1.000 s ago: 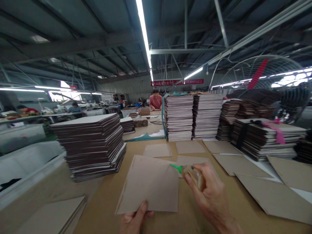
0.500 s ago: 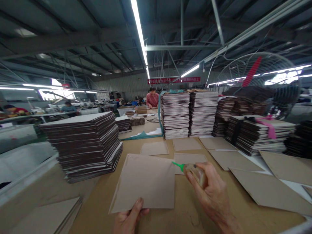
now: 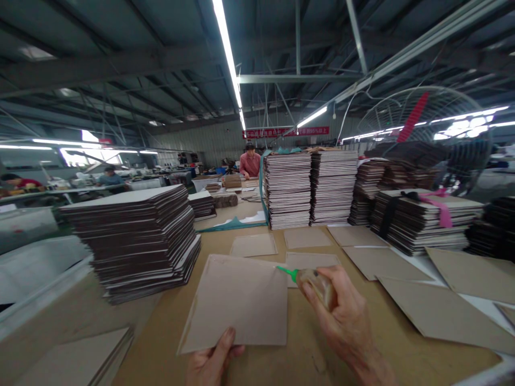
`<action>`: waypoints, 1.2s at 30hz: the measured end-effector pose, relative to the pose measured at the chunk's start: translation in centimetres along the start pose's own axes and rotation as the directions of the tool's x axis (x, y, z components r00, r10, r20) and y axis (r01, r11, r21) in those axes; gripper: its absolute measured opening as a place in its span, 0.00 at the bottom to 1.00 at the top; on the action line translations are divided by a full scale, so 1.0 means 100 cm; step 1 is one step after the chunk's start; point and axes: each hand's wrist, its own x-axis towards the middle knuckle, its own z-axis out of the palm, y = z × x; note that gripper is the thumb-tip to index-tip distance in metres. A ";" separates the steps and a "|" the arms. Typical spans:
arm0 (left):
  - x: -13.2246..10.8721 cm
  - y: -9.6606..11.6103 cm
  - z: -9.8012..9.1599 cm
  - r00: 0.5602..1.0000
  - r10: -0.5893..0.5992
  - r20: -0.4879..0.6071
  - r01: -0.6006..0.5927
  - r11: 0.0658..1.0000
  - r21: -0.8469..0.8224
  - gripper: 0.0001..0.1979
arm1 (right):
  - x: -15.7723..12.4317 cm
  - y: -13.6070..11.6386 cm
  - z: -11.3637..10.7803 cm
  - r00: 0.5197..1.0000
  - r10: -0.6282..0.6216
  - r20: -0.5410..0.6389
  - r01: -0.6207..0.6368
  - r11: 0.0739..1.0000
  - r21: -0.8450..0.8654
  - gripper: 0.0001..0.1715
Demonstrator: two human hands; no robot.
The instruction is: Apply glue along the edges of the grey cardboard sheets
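Note:
A squarish grey-beige cardboard panel (image 3: 239, 300) is pinched at its near edge by my left hand (image 3: 215, 356), thumb on top. A shiny line runs along its left edge and part of its far edge. My right hand (image 3: 348, 316) is wrapped round a translucent squeeze bottle of glue (image 3: 316, 285) with a green nozzle. The nozzle tip (image 3: 278, 267) is at the panel's far right corner; whether it touches cannot be made out. Beyond the panel lie similar flat panels (image 3: 253, 245), and one sits partly behind the nozzle.
A tall stack of dark-edged boards (image 3: 140, 241) stands at left. Two tall stacks (image 3: 287, 190) rise at the back, beside a bundle tied with ribbons (image 3: 422, 220). More panels (image 3: 442, 308) lie at right, with some at lower left (image 3: 80, 359). A co-worker (image 3: 250, 162) is across the table.
My right hand has moved the glue bottle slightly left, and the nozzle tip has slid left along the panel's far edge. My left hand keeps its hold on the panel.

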 end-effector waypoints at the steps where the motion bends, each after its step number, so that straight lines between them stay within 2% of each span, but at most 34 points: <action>1: 0.000 0.001 0.000 1.000 0.000 -0.003 0.000 1.000 -0.011 0.19 | 0.000 0.001 0.000 1.000 0.002 -0.010 -0.002 1.000 -0.013 0.15; 4: -0.001 0.002 0.001 1.000 0.010 -0.017 -0.010 1.000 -0.013 0.19 | -0.001 0.003 0.000 0.999 0.031 -0.028 -0.032 0.999 -0.032 0.16; 8: 0.001 -0.001 0.000 1.000 -0.009 -0.016 0.010 1.000 0.025 0.21 | -0.001 -0.001 0.003 0.999 0.036 -0.002 -0.036 0.999 0.035 0.14; 13: 0.005 -0.005 -0.003 0.999 -0.037 -0.004 0.036 0.991 -0.129 0.25 | 0.001 0.000 -0.001 0.995 0.074 -0.060 -0.072 0.997 0.034 0.16; 16: 0.004 0.001 -0.002 0.998 -0.053 0.016 0.055 0.987 -0.152 0.25 | -0.001 0.006 -0.006 0.992 0.102 -0.073 -0.102 0.995 0.005 0.16; 20: 0.000 0.011 0.000 0.996 -0.085 0.040 0.090 0.984 -0.153 0.23 | -0.003 0.012 -0.007 0.996 0.076 -0.043 -0.077 0.997 -0.020 0.17; 24: 0.000 0.011 0.000 0.994 -0.086 0.075 0.097 0.981 -0.168 0.23 | -0.008 0.013 -0.006 0.998 0.056 -0.019 -0.056 0.998 -0.027 0.17; 28: 0.001 0.008 -0.003 0.992 -0.085 0.094 0.101 0.976 -0.191 0.21 | -0.014 0.011 -0.008 0.994 0.071 0.082 -0.071 0.997 0.001 0.15; 33: 0.002 0.008 -0.004 0.989 -0.087 0.119 0.109 0.975 -0.194 0.21 | -0.011 0.012 -0.010 0.999 0.033 0.025 -0.032 0.999 -0.012 0.16; 36: 0.005 0.006 -0.005 0.989 -0.088 0.116 0.112 0.971 -0.211 0.22 | -0.009 0.013 -0.010 0.997 0.037 0.065 -0.035 0.999 -0.020 0.16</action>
